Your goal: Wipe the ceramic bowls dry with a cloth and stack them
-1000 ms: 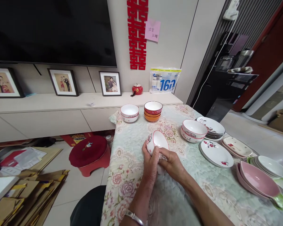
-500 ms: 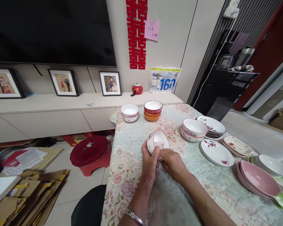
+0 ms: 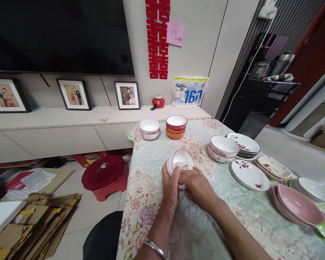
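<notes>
Tilted bowl between two hands, seen from the wearer's head. The red-rimmed white bowl [image 3: 183, 157] is held above the near-middle part of the floral tablecloth [image 3: 148, 162], directly beyond the wrists. Being round, it has no long axis; the governing relation is its lean, with the mouth turned upward and toward the person, and the outer wall facing left. The left hand [image 3: 170, 187] lies to the near left and carries the bowl: fingers wrap the outer wall, and the thumb lies along the near edge of the mouth. The right hand [image 3: 199, 186] lies to the near right, its fingers bent at the near right edge; whether they pinch the wall or only press on it cannot be told, since the thumb is hidden. Both hands touch the bowl, the left covering more of its side. A pale patch shows within the mouth beside the thumb, too unclear to identify. About the grip, all well apart: a pair of white bowls [image 3: 149, 129] to the far left, a red and orange bowl stack [image 3: 176, 127] straight beyond, and a larger bowl pair [image 3: 224, 148] to the far right, nearer the right hand than the left
</notes>
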Demonstrator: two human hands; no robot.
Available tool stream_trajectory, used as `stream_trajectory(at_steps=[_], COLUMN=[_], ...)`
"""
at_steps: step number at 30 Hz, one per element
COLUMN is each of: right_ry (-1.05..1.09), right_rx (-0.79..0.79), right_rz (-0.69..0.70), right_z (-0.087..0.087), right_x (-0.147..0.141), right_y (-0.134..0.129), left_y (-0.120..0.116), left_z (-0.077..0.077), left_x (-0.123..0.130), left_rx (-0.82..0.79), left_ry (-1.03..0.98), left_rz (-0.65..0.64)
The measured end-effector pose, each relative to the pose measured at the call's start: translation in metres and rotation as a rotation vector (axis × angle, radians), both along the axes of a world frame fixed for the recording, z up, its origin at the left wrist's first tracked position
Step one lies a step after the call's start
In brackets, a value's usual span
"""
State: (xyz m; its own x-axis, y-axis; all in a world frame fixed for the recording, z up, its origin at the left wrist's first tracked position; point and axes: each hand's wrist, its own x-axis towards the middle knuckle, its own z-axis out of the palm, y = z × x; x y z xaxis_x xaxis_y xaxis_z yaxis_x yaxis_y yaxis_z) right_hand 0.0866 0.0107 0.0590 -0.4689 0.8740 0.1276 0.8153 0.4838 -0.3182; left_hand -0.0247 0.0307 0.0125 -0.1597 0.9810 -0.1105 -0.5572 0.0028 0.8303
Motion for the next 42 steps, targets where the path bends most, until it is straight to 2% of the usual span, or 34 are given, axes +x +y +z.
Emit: stream_trajectory(at_steps=[4,7,9,11,13,15,16,19,20,22,24,26,29,36,42], right_ry=[-0.14,-0.101,0.017,0.222,0.458,0.596,0.587,0.371,0.357,0.534,0.83,1.012,0.995,0.831,0.931], right_rx=[0.091,0.057,-0.012,-0.106,-0.22,-0.269,-0.233,0.016,0.073,0.089,0.016,-0.092,-0.166,0.065,0.055], right_rz=[-0.145,-0.133,-0.083,-0.036,-0.068,-0.215,-0.324,-0.586,-0.609,-0.575,-0.521,-0.472,-0.478,-0.734,-0.79], right_z=[-0.004,-0.002,0.003,0.009,0.013,0.013,0.011,0.001,-0.003,-0.009,-0.013,-0.015,-0.021,-0.037,-0.036], right_x=[0.001,0.003,0.007,0.015,0.027,0.04,0.047,0.057,0.056,0.049,0.038,0.029,0.025,0.04,0.041], right_y=[-0.002,-0.004,-0.003,-0.001,0.003,0.007,0.009,0.016,0.017,0.019,0.02,0.019,0.02,0.03,0.031], left_y=[0.002,0.001,0.0,-0.002,-0.003,-0.003,-0.003,-0.005,-0.006,-0.007,-0.009,-0.012,-0.017,-0.029,-0.036], left_z=[-0.001,-0.001,-0.001,0.0,0.002,0.005,0.008,0.015,0.017,0.019,0.018,0.015,0.011,0.021,0.028], left_x=[0.003,0.003,0.003,0.002,0.0,-0.002,-0.003,-0.005,-0.004,-0.001,0.003,0.008,0.015,0.021,0.024], left_rx=[0.028,0.035,0.028,0.029,0.04,0.055,0.059,0.069,0.074,0.092,0.105,0.124,0.192,0.245,0.287], left_ry=[0.03,0.059,0.07,0.079,0.081,0.061,0.036,-0.092,-0.132,-0.182,-0.183,-0.134,-0.035,0.047,0.024], left_rz=[0.025,0.032,0.04,0.054,0.079,0.113,0.129,0.135,0.124,0.094,0.067,0.03,-0.045,-0.22,-0.308])
